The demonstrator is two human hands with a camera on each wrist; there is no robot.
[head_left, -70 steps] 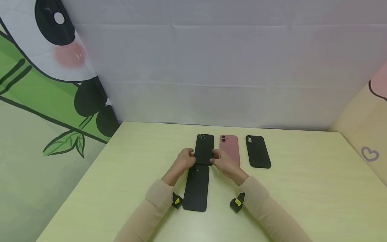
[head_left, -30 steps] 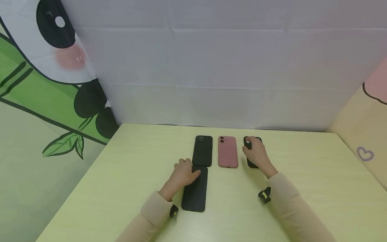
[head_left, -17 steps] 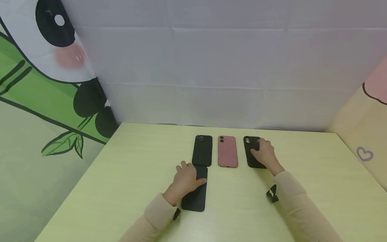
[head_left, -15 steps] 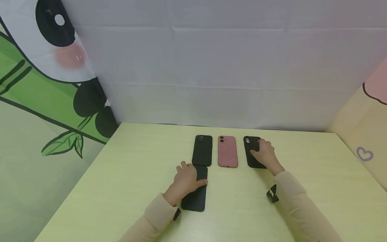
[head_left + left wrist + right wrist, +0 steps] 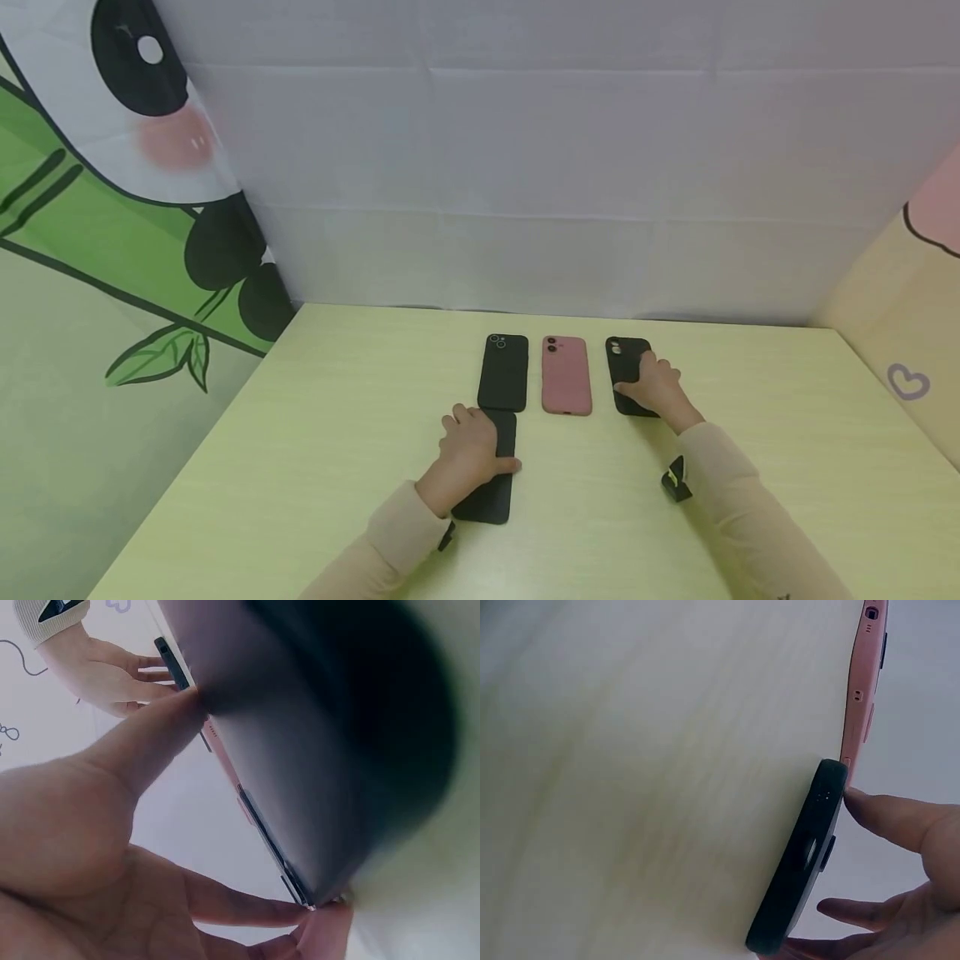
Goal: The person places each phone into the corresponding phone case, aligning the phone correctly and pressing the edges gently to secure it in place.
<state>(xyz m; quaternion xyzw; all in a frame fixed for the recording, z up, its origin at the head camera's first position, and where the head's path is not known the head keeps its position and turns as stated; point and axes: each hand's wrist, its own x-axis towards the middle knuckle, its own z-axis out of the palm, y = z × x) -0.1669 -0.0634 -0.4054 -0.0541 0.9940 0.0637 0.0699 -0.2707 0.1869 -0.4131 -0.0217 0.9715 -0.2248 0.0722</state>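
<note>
My left hand lies across a large plain black phone flat on the table. The thumb hooks its right edge and the fingers reach its far left side; the left wrist view shows the phone's edge between them. My right hand grips a smaller black phone with pale camera lenses, thumb at its left edge and fingers at the right. In the right wrist view, this phone's dark bottom edge rests close over the tabletop. Part of each phone is hidden under the hand.
Between the hands lies a pink phone. Left of it, another black phone sits directly beyond the large one, their ends meeting. The pale table ends at a grey cloth backdrop, with printed panels on both sides.
From both hands at the left rear phone, my right hand has gone right to the far-right phone and its thumb slid down the edge. My left hand came back over the large phone.
</note>
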